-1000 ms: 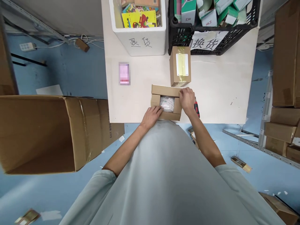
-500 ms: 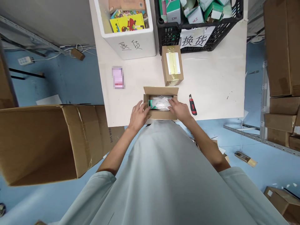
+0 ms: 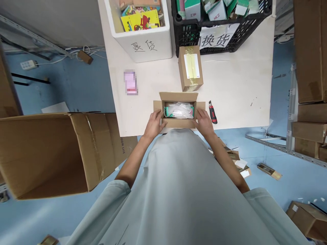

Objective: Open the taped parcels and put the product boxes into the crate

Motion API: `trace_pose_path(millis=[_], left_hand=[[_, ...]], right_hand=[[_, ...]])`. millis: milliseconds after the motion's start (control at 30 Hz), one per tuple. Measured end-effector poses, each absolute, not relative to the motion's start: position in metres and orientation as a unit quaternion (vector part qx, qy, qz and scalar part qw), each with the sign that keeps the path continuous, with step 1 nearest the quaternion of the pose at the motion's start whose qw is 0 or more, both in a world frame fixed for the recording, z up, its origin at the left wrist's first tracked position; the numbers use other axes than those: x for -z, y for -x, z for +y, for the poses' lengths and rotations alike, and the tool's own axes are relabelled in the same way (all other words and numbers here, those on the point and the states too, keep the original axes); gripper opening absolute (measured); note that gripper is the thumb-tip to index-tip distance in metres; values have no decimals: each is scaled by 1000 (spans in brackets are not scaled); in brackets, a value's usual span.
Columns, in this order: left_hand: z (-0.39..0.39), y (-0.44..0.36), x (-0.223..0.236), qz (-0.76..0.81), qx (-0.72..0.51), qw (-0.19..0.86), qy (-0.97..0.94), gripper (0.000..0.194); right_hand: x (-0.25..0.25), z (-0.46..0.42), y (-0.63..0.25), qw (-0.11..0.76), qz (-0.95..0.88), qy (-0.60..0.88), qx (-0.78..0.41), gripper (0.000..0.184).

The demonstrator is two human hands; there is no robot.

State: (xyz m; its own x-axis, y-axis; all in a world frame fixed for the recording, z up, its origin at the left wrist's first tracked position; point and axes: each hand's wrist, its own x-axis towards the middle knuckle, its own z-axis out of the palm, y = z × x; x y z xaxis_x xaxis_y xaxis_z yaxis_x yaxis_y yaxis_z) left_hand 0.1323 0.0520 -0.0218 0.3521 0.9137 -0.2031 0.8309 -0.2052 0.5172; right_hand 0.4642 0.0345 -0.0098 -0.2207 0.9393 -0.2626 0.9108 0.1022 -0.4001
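A small open cardboard box (image 3: 178, 97) sits at the table's near edge, its flaps folded outward. Inside it lies a green-and-white package (image 3: 167, 111) partly covered by a crumpled clear plastic bag (image 3: 181, 110). My left hand (image 3: 154, 124) grips the box at its left flap, thumb toward the near flap. On the opposite side, my right hand (image 3: 203, 122) has its fingers over the right flap and its thumb by the near corner. A red-and-black utility knife (image 3: 212, 113) rests just right of my right hand.
A taped carton (image 3: 182, 69) with a label stands behind the open box. Farther back are a white bin (image 3: 153, 51) of books and a black crate (image 3: 187, 35) of green-white boxes. A blurred pink item (image 3: 130, 82) lies left; a large open carton (image 3: 94, 149) stands beside the table.
Both hands have moved from the package inside the box out to its side flaps. The side flaps now spread outward, and the contents show more fully. The view has shifted slightly.
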Motion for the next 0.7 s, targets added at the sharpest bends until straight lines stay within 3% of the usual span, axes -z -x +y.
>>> trace_pose_path(millis=[133,333,533,700], left_hand=[[73,-154,12,550,-40,278,-786,59],[112,-230,11,584,190,307,-727,58],[118,-279,17,550,159,338,-747,47],[111,-280,31,523,46,426,-737,51]], right_hand=[[10,36,-459,10,-755,608,-245,64],[9,37,-457,-13,-755,607,-246,73],[5,36,-452,-19,-754,611,-239,82],[3,38,-449,-49,-758,604,-240,66]])
